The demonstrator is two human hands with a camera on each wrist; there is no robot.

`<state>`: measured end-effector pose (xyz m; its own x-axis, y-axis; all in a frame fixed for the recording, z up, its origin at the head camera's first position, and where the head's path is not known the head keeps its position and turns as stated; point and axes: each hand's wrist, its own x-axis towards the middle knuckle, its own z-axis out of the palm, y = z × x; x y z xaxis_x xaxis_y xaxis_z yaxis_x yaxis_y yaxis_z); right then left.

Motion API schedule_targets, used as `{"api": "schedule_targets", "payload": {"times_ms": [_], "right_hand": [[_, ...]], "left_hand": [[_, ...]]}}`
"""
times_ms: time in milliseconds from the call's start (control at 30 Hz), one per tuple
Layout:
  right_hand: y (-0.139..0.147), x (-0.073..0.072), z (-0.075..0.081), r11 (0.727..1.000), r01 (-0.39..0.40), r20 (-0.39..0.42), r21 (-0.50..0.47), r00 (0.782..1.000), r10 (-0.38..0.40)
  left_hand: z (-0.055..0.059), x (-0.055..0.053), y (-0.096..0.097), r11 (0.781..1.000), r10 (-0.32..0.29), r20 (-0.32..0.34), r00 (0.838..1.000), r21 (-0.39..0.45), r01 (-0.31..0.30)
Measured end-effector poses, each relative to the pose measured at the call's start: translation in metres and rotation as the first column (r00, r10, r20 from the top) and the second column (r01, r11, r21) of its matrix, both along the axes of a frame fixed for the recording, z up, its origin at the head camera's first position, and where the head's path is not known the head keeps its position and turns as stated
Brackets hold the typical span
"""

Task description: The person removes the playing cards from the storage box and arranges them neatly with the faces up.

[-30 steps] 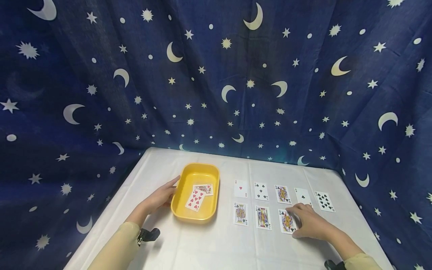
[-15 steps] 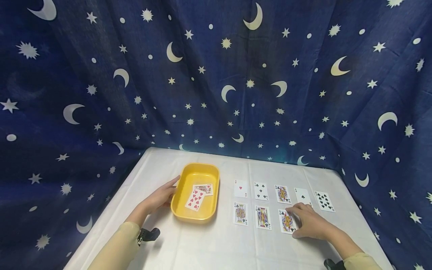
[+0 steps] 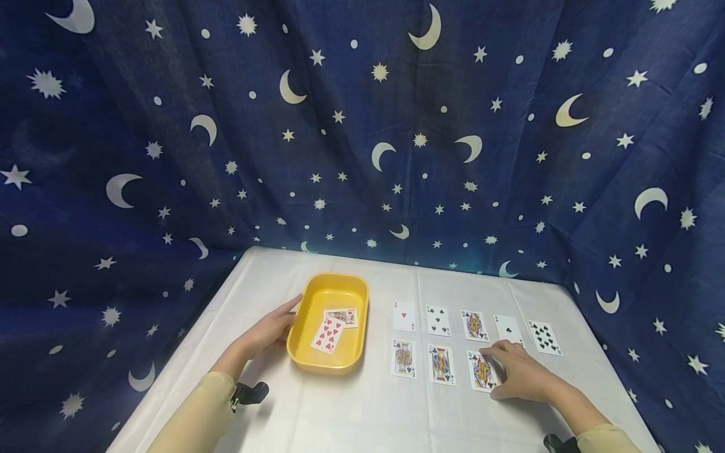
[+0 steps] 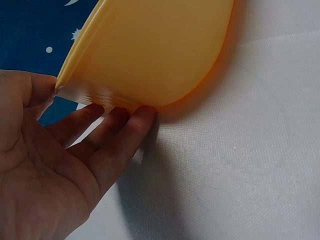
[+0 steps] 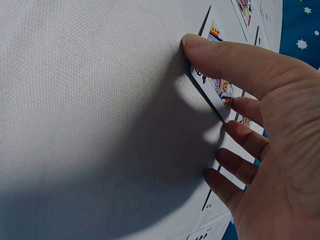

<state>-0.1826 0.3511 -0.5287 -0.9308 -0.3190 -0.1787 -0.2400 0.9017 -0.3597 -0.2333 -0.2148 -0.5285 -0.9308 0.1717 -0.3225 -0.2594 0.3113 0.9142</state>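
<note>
My left hand [image 3: 270,328] holds the left side of a yellow plastic tray [image 3: 296,343]. In the left wrist view, one digit lies at the rim and several fingertips [image 4: 145,114] touch the outer wall. Inside the tray, a red hearts card [image 3: 328,335] partly covers a red face card [image 3: 350,316]. On the right, my right hand [image 3: 523,374] pinches a black club face card [image 3: 481,371] lying on the table. Its thumb [image 5: 220,55] is at one edge and a finger at another; part of the card is hidden.
Other face-up cards form two rows: an ace of hearts [image 3: 404,316], a spade card [image 3: 438,321], a face card [image 3: 474,326], an ace of clubs [image 3: 508,328] and a spade card [image 3: 545,338] behind; a king [image 3: 404,359] and another face card [image 3: 442,365] nearer. A starry blue curtain [image 3: 362,157] surrounds the white-covered table [image 3: 351,415].
</note>
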Motion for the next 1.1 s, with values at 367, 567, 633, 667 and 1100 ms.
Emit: {"api": "schedule_targets", "payload": {"times_ms": [367,567,633,667,1100], "right_hand": [[0.0,-0.001,0.003,1.0,-0.007,-0.006,-0.016,1.0,0.007],[-0.007,-0.007,0.008,0.999,-0.031,-0.133,-0.036,0.991,0.026],[-0.015,-0.011,0.012,0.998,-0.041,-0.19,-0.039,0.981,0.033],[-0.02,-0.012,0.015,0.998,-0.043,-0.21,-0.04,0.977,0.033],[-0.13,-0.039,0.051,0.981,-0.153,-0.289,-0.118,0.951,0.113]], "left_hand": [[0.001,-0.002,0.0,1.0,0.004,-0.001,1.0,0.005,-0.004],[0.0,-0.001,0.0,1.0,0.005,0.0,1.0,-0.014,-0.005],[0.001,0.0,0.001,1.0,0.007,0.003,1.0,-0.024,-0.007],[0.001,0.0,0.001,1.0,0.008,0.004,1.0,-0.025,-0.008],[0.0,-0.001,0.001,0.999,0.027,0.006,1.0,-0.024,-0.026]]}}
